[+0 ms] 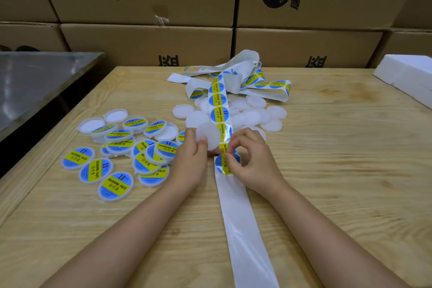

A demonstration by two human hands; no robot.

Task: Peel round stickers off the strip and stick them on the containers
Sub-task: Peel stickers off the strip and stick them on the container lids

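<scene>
Your left hand [195,147] grips blank lid [208,134] near strip [219,110], ready; right hand [245,161] pinches sticker [225,163] edge to peel.

A pale wooden table [327,170] with a raised edge strip carries everything. On its left part lies a loose heap of labelled containers [145,161], their blue-and-yellow stickers facing up and several overlapping. Farther back, near the middle, sits a pile of plain white containers [252,114]. A sticker strip [243,229] runs from the near edge up over that pile, bare white in its near part, and ends in a tangle at the far side. A white foam block [406,75] rests at the far right corner.
</scene>
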